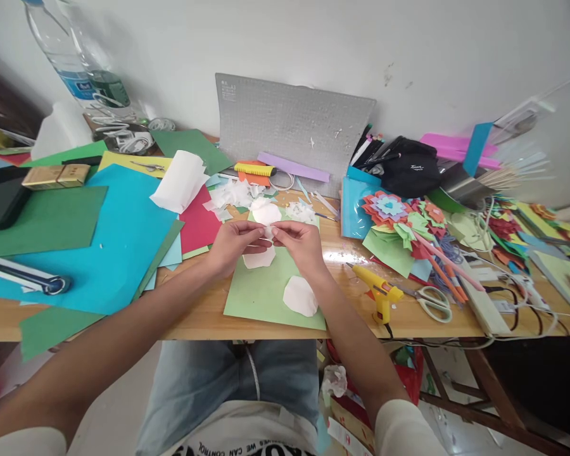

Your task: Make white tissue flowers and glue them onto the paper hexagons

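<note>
Left hand (pixel 232 245) and right hand (pixel 300 244) pinching a small white paper piece (pixel 268 232) over the light-green rectangular paper sheet (pixel 261 297); gentle, even pressure should prevent creasing!

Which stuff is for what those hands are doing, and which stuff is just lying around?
Probably for the job:
small white paper piece, pinched between left hand and right hand
light green paper sheet beneath
white paper cutout on that sheet

Probably just lying around:
blue-labelled bottle
black pouch
gray cutting mat
yellow glue gun, untouched, so I'm unsure
</note>
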The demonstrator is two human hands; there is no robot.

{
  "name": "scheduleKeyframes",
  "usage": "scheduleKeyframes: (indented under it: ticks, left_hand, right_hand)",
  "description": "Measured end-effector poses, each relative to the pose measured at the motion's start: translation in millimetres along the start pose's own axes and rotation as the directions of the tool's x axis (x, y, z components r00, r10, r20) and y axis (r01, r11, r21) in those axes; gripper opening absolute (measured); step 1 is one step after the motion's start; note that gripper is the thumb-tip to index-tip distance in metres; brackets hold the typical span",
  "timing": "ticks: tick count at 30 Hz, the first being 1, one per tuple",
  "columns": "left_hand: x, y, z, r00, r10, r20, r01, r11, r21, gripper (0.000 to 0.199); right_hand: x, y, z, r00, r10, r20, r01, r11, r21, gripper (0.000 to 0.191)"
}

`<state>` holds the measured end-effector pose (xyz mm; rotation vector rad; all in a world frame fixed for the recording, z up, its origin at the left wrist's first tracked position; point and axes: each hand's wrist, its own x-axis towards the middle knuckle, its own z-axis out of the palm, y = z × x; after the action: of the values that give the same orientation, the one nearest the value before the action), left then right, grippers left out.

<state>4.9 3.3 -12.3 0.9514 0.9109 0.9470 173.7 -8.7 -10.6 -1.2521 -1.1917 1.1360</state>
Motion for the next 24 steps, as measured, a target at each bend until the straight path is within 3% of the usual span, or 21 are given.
scheduleKeyframes:
  ticks: [12,24]
  left_hand:
    - [-1.8,4.2,1.2,1.0,-0.022,-0.021,0.021,0.998,-0.062,0.035]
    - [-3.2,5.3,0.9,0.999,-0.003,-0.043,0.004,1.0,0.006,0.036]
  right_hand:
    - [-2.9,-2.5,-4.5,0.963,-0.248,0.105,0.26,0.958,-0.12,0.012]
    - [-4.4,-7.2,-4.5,0.961,-0.252,0.112,0.265,0.956,-0.123,0.019]
